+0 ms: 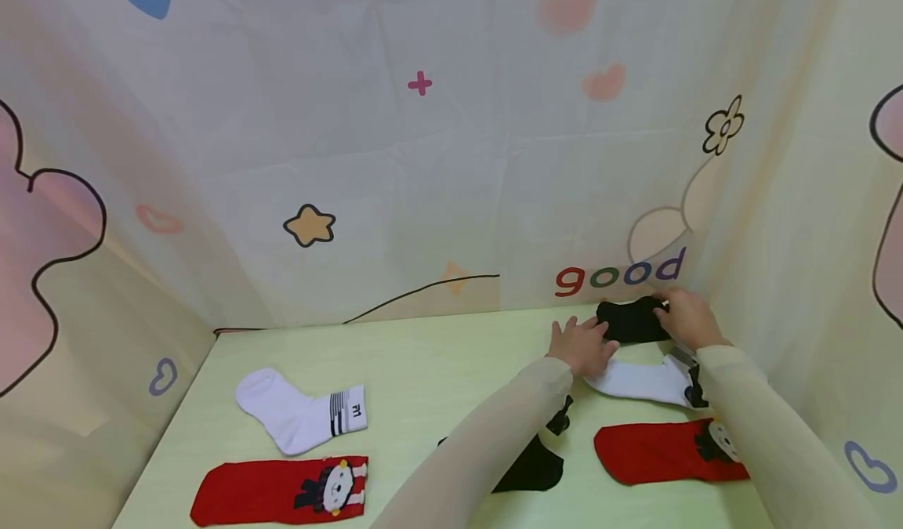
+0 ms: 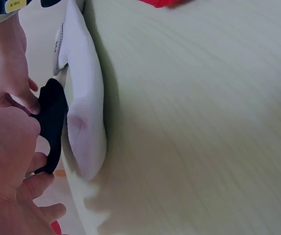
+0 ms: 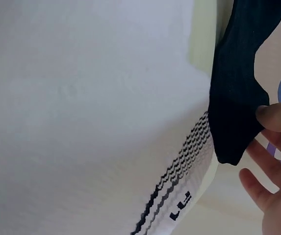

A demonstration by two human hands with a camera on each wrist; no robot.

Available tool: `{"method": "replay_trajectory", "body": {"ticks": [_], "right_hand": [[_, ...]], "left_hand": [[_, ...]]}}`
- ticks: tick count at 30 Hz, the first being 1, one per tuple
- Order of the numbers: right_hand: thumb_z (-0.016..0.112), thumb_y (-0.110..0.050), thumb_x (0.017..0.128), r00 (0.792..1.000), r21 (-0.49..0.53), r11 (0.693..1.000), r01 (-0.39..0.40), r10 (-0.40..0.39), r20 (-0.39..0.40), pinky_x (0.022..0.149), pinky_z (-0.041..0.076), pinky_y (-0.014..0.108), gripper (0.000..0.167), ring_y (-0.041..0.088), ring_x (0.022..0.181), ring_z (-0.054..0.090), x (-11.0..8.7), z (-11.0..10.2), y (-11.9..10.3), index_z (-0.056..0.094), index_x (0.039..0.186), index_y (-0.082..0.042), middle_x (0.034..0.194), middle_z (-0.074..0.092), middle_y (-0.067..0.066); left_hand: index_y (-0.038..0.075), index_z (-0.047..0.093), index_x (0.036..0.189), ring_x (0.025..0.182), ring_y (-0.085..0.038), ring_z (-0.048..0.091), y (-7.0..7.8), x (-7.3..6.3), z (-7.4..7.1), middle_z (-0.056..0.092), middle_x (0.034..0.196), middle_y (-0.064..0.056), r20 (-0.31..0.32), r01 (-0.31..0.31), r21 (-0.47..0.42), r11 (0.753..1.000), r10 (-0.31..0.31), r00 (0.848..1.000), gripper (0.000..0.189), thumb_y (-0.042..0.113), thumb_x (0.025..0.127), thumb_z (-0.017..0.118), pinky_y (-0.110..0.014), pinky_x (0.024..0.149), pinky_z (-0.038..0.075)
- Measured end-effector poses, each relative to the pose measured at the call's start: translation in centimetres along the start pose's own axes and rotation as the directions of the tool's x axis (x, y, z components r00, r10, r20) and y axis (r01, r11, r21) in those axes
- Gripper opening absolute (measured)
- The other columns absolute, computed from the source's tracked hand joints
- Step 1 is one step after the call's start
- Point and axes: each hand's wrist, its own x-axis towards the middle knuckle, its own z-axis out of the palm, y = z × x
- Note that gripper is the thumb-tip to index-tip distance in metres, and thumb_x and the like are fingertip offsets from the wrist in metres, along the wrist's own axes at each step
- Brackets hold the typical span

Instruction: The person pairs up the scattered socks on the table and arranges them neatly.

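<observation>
A small, low-cut black fabric sock (image 1: 632,321) is at the far right part of the pale green tabletop (image 1: 451,364), near the wall of printed cloth (image 1: 423,161); both hands are on it, one at each end. The right hand (image 1: 691,317) pinches the right end, thumb on the near face and fingertips behind; the left hand (image 1: 582,346) is at the left end with its fingers spread, some tips touching the fabric; whether they also grip it, I cannot tell.

Just in front of the black sock lies a white fabric sock with a dark-striped cuff (image 1: 635,378), its cuff end partly covered by the right arm's cream sleeve (image 1: 769,435); nearer the person lies a red fabric sock with a cartoon animal face (image 1: 656,452), its right end beside that same sleeve. A second black sock (image 1: 534,470) is partly hidden by the left arm's cream sleeve (image 1: 487,435).

Well apart, on the left side of the tabletop, another white sock with a striped, lettered cuff (image 1: 303,415) lies flat, toe end to the left; just in front of it lies another red sock with a cartoon face (image 1: 254,494); the cloth behind carries hearts, a star and the coloured word "good" (image 1: 621,274).
</observation>
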Motion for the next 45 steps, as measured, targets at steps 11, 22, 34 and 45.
{"method": "replay_trajectory", "body": {"ticks": [11, 22, 34, 45], "right_hand": [[0.067, 0.003, 0.091, 0.997, 0.041, 0.999, -0.024, 0.027, -0.070, 0.079, 0.052, 0.061, 0.017, 0.043, 0.085, 0.064, -0.2, -0.4, -0.6, 0.071, 0.107, 0.010, 0.098, 0.071, 0.029], [0.060, 0.011, 0.087, 0.992, 0.068, 0.996, 0.059, -0.051, -0.116, 0.070, 0.047, 0.051, 0.024, 0.037, 0.079, 0.056, -0.1, -0.9, -0.6, 0.073, 0.107, 0.008, 0.099, 0.067, 0.030], [0.063, 0.010, 0.086, 0.976, 0.059, 0.990, 0.127, -0.113, -0.188, 0.069, 0.048, 0.054, 0.019, 0.040, 0.079, 0.061, 0.0, -1.7, -1.4, 0.074, 0.101, 0.010, 0.096, 0.064, 0.031], [0.066, 0.012, 0.086, 0.953, 0.049, 0.980, 0.192, -0.174, -0.248, 0.063, 0.051, 0.046, 0.018, 0.035, 0.075, 0.061, -0.4, -2.2, -2.0, 0.074, 0.101, 0.010, 0.097, 0.061, 0.027]], "left_hand": [[0.040, 0.044, 0.155, 0.148, -0.017, 0.036, 0.0, 0.1, -0.1, 0.040, 0.159, 0.019, -0.004, 0.004, -0.034, 0.999, -0.004, 1.000, 0.053, 0.059, 0.106, 0.038, -0.049, 0.121, 0.026], [0.038, 0.046, 0.155, 0.145, -0.016, 0.041, -0.4, -0.8, -1.3, 0.041, 0.159, 0.017, -0.015, 0.012, -0.053, 0.999, -0.013, 1.000, 0.052, 0.057, 0.107, 0.039, -0.049, 0.120, 0.028], [0.036, 0.045, 0.156, 0.144, -0.017, 0.043, -1.5, -0.6, -1.4, 0.041, 0.159, 0.016, -0.038, -0.002, -0.092, 0.996, -0.001, 0.999, 0.054, 0.057, 0.107, 0.038, -0.050, 0.119, 0.030], [0.027, 0.049, 0.155, 0.140, -0.012, 0.048, -2.6, -1.6, -2.4, 0.046, 0.158, 0.007, -0.106, -0.063, -0.176, 0.982, 0.045, 0.993, 0.051, 0.046, 0.108, 0.047, -0.039, 0.111, 0.043]]}}
